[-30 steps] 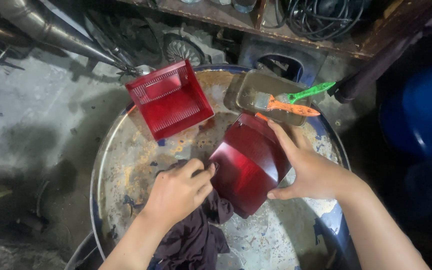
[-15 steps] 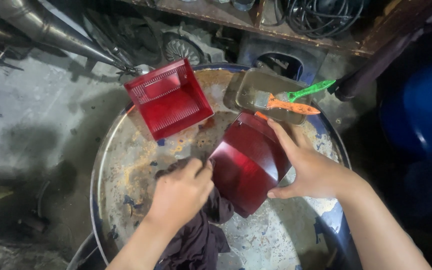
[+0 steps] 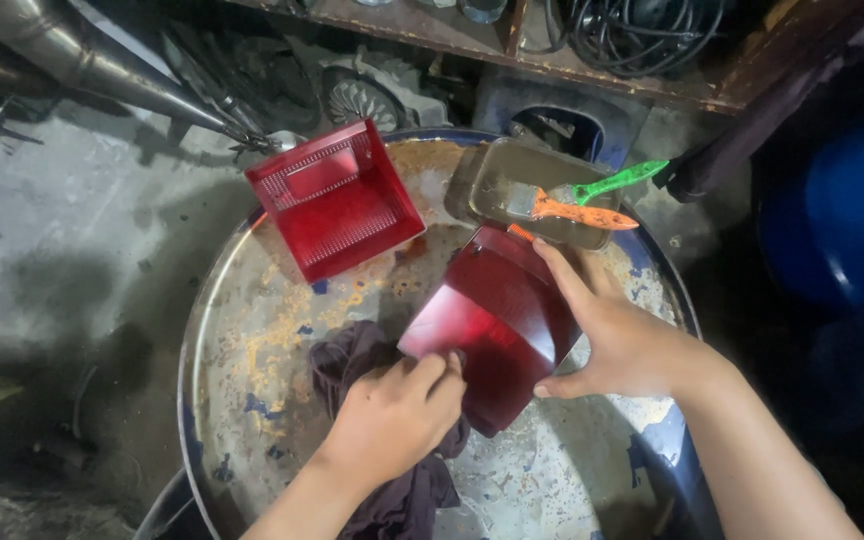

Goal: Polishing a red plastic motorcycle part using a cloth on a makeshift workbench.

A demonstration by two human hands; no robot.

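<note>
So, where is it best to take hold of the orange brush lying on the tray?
Probably by the orange brush handle's right end, coming from the right: that tapered end points right over the rim of the tray, while the bristle end sits toward the tray's middle.

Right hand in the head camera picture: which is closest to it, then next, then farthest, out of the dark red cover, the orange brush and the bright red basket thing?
From the right hand:
1. Dark red cover: held by that hand, at the drum top's middle.
2. Orange brush: just beyond the fingertips, lying in the tray at the back.
3. Bright red basket-like cover: farthest, at the back left.
</note>
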